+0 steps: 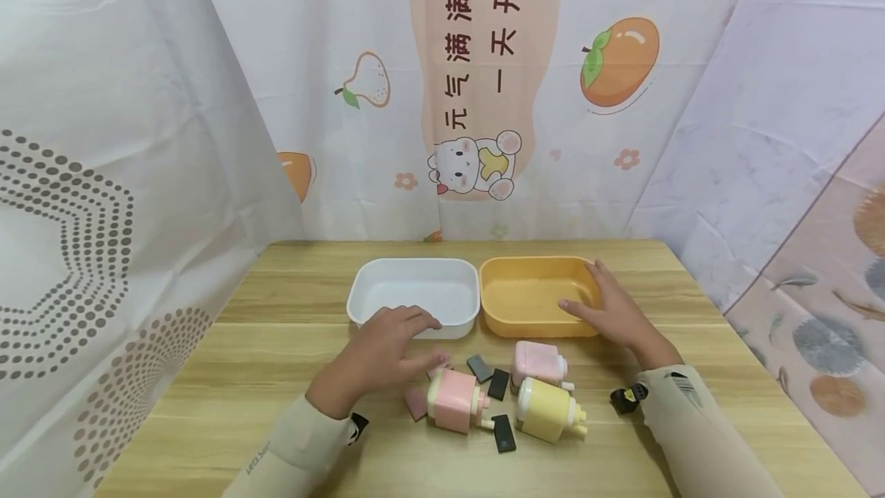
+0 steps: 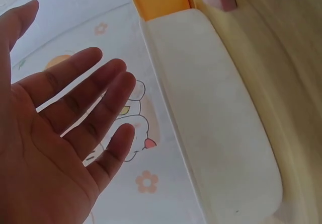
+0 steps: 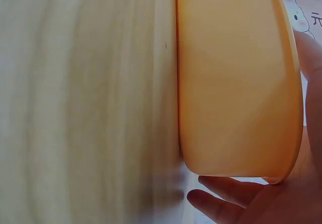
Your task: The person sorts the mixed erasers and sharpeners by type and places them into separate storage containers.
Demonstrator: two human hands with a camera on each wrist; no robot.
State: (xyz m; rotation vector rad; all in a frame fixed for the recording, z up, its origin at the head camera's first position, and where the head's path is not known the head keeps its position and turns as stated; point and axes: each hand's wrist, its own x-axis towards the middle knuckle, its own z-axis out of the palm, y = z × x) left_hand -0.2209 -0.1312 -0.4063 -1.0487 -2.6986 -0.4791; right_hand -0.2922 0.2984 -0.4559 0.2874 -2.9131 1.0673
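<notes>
My left hand (image 1: 390, 348), fingers loosely extended, hovers over the near edge of a white plastic basin (image 1: 356, 302). In the left wrist view that palm faces the camera, its spread fingers (image 2: 83, 108) holding nothing. My right hand (image 1: 615, 313) is at the right end of an orange basin (image 1: 532, 327), thumb over the inside. The right wrist view shows fingertips (image 3: 216, 204) beyond the basin's end wall and the thumb apart from the rim; firm contact cannot be told. Below the basins lie a pink boxy piece (image 1: 454, 402), a paler pink one (image 1: 538, 361) and a yellow one (image 1: 546, 410).
Small dark rectangular blocks (image 1: 503, 433) and a grey one (image 1: 479, 367) lie among the boxy pieces. A flat pink block (image 1: 415, 403) is partly beneath my left hand. The two basins stand side by side near the back of the wooden table (image 1: 276, 344), before a printed curtain (image 1: 332, 198).
</notes>
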